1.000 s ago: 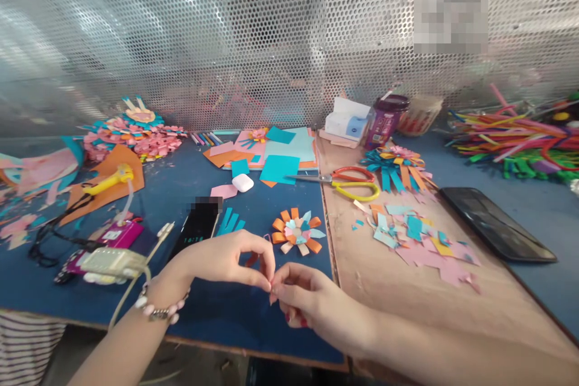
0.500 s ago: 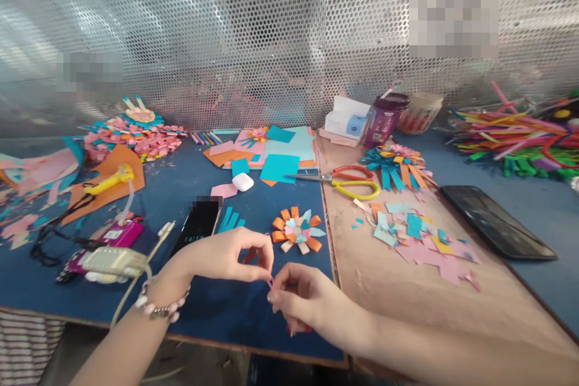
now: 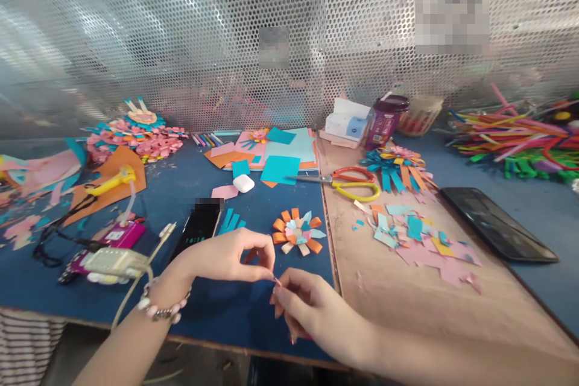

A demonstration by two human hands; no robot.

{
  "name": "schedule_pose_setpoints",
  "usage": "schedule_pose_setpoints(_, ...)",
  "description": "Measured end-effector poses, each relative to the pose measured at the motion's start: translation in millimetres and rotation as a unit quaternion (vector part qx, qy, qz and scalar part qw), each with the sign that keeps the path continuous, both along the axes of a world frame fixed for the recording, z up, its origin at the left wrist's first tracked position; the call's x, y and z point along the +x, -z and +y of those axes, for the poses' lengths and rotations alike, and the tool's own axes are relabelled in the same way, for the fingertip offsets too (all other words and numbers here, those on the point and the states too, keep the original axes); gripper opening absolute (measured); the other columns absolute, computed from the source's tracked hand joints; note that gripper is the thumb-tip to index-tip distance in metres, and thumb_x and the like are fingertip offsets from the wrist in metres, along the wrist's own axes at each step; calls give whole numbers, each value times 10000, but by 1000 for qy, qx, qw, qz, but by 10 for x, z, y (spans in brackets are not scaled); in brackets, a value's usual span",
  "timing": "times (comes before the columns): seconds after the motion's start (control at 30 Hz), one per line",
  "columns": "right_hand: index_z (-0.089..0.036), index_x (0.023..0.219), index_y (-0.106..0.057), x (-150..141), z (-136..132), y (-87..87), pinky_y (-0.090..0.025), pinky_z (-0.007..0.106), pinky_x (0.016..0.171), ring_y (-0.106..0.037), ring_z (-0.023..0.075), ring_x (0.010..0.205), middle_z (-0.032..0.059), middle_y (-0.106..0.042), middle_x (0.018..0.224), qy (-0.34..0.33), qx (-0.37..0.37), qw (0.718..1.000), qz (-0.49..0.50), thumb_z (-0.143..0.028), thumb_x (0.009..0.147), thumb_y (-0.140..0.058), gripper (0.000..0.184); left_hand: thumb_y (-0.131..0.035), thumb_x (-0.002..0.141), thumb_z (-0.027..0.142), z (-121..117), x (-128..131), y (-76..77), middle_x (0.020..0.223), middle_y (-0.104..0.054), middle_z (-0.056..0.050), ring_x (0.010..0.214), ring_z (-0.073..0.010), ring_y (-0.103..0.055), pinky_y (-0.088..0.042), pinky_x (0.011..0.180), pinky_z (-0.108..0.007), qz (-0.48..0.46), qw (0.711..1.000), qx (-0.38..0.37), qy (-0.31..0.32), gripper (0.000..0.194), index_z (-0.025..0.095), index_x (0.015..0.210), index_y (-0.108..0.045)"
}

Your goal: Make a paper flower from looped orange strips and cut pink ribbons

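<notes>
Between my two hands is a small pink paper strip [image 3: 277, 281], mostly hidden by the fingertips. My left hand [image 3: 246, 256], with a beaded bracelet at the wrist, pinches one end of it. The other end is pinched by my right hand [image 3: 305, 304], thumb against forefinger. Just beyond the hands lies an orange, peach and light blue paper flower [image 3: 298, 231] with looped petals. Some teal paper strips [image 3: 232, 221] lie behind my left hand, and a black phone [image 3: 198, 226] is partly covered by that wrist.
Scissors [image 3: 355, 183] lie behind the flower, near teal paper squares [image 3: 280, 169]. Paper scraps [image 3: 434, 244] cover part of the brown board at right, beside a black tablet-like slab [image 3: 495, 223]. A yellow glue gun [image 3: 112, 181] and cables are at left. Perforated metal [image 3: 289, 6] closes off the back.
My right hand has shifted slightly right and down, with the pink strip still between both hands' fingertips. My left hand has barely moved.
</notes>
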State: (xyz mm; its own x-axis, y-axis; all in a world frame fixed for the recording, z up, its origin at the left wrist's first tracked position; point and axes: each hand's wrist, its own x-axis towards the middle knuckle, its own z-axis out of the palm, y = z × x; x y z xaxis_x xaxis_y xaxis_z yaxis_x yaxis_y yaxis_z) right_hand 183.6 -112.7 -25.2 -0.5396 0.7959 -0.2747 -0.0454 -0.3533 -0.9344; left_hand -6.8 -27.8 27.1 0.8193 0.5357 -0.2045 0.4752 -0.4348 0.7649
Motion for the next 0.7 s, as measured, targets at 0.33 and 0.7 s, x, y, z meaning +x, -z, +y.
schedule_pose_setpoints(0.33,-161,800,-525,2,-15,-48,-310,149,381,-454,33,414,-62,-483,575,-11,19,999,-48,-350,934,-423,253,-588,845,334,5,24,46,811,-638,-8,719,-121,-546,-409,637,-223,16,1000,-3,-3,171,164,835,-611)
schedule_pose_setpoints(0.7,-141,812,-531,-16,18,32,-349,136,357,-492,41,413,-47,-513,604,-6,7,1000,-10,-308,920,-403,237,-575,851,328,20,8,76,823,-638,-3,709,-114,-533,-401,630,-218,25,1000,4,-6,164,168,850,-609)
